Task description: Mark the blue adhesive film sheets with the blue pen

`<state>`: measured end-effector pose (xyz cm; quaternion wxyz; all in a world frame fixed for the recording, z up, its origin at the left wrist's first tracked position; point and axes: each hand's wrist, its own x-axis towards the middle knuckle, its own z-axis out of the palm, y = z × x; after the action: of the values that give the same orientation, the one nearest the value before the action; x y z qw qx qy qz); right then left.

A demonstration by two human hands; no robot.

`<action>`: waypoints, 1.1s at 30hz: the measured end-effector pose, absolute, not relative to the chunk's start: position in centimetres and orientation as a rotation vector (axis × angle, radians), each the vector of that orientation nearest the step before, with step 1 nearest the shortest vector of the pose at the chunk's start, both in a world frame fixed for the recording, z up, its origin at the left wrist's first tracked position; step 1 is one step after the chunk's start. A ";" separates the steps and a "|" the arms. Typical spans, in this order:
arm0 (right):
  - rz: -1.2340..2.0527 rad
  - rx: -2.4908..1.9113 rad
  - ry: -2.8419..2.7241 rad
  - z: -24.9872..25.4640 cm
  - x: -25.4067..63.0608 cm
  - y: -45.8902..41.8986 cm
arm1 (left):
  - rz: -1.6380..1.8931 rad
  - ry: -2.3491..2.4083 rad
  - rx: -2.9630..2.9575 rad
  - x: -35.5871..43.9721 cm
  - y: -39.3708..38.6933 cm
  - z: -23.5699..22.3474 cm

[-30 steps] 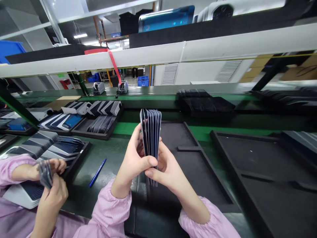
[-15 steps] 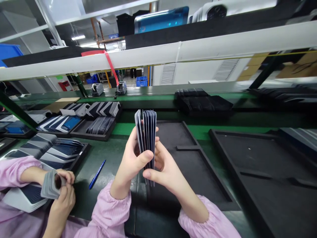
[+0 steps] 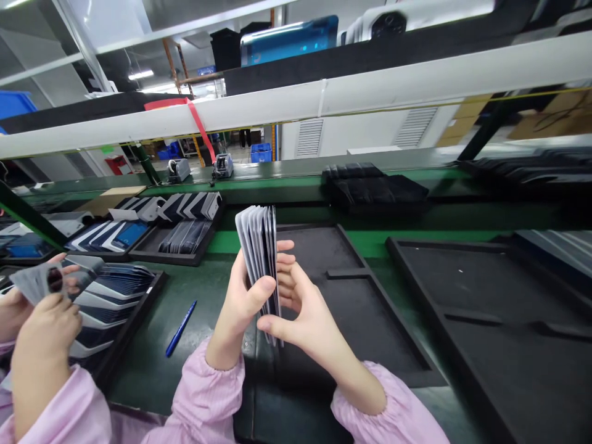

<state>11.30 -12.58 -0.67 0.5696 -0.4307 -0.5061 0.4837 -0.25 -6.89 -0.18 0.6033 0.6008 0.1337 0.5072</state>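
A fanned stack of thin grey and dark phone back covers stands upright between my two hands, above the near edge of a black foam tray. My left hand wraps the stack from the left, thumb across its front edge. From the right, my right hand cups the stack with its thumb under the lower edge and fingers curled behind. Both hands are closed on it. Pink sleeves cover my wrists.
A co-worker's hands at the left hold a grey cover over a tray of overlapped covers. A blue pen lies on the green table. More filled trays sit behind; another black tray is at right. A white shelf rail runs overhead.
The stack has tilted and shifted left, now showing its grey faces. The co-worker's hands have risen, lifting a grey cover higher at the left.
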 end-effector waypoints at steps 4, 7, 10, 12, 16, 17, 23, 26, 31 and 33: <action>1.117 -1.014 -1.170 -0.8 11.2 -12.4 | 1.197 0.350 1.374 -0.1 -7.2 0.1; 1.136 -0.961 -1.175 -1.2 11.3 -12.2 | 1.220 0.396 1.360 -0.1 -7.6 0.4; 1.164 -0.950 -1.189 -1.4 11.5 -12.0 | 1.237 0.402 1.368 0.0 -7.6 0.4; 1.180 -0.961 -1.197 -1.5 11.6 -11.9 | 1.237 0.394 1.388 -0.1 -7.3 0.4; 1.188 -0.966 -1.204 -1.6 11.7 -11.9 | 1.234 0.371 1.439 -0.2 -6.8 0.2; 1.187 -0.965 -1.207 -1.6 11.7 -11.9 | 1.233 0.368 1.446 -0.2 -6.8 0.2; 1.123 -0.968 -1.268 -1.4 11.6 -11.7 | 1.286 0.307 1.513 -0.2 -6.7 0.0; 0.940 -0.956 -1.416 -1.4 12.3 -11.3 | 1.280 0.168 1.612 0.0 -5.6 -0.5; 0.610 -0.934 -1.747 -2.1 15.2 -9.7 | 1.306 0.048 1.776 0.3 -3.8 -2.4; 0.550 -0.873 -1.811 -2.4 16.3 -9.1 | 1.392 0.080 1.769 0.3 -3.6 -3.3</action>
<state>16.29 -9.10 -2.43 0.5046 -0.3617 -0.7501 0.2278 0.30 -3.56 -3.29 0.4300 0.7089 0.0320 0.5581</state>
